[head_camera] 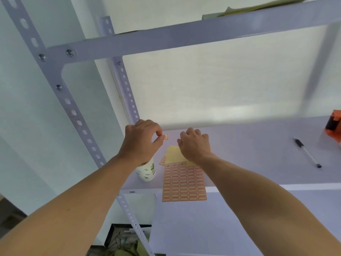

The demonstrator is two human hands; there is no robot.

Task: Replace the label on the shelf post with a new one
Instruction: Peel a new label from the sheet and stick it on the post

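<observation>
My left hand (141, 140) pinches a small red-bordered label (166, 136) between thumb and forefinger, held above the shelf board. My right hand (194, 143) hovers just right of it with fingers curled, over the bare yellow backing at the top of a label sheet (184, 183). The sheet lies flat on the shelf with several rows of red-bordered labels. The perforated front shelf post (73, 112) runs diagonally at the left; a faint reddish smear shows on it. A rear post (127, 89) stands behind my left hand.
A white paper cup (146, 172) with green leaf print stands left of the sheet, partly under my left wrist. A black-capped pen (307, 152) lies on the shelf at right. An orange and black object (334, 126) sits at the right edge. An upper shelf beam (184, 34) crosses overhead.
</observation>
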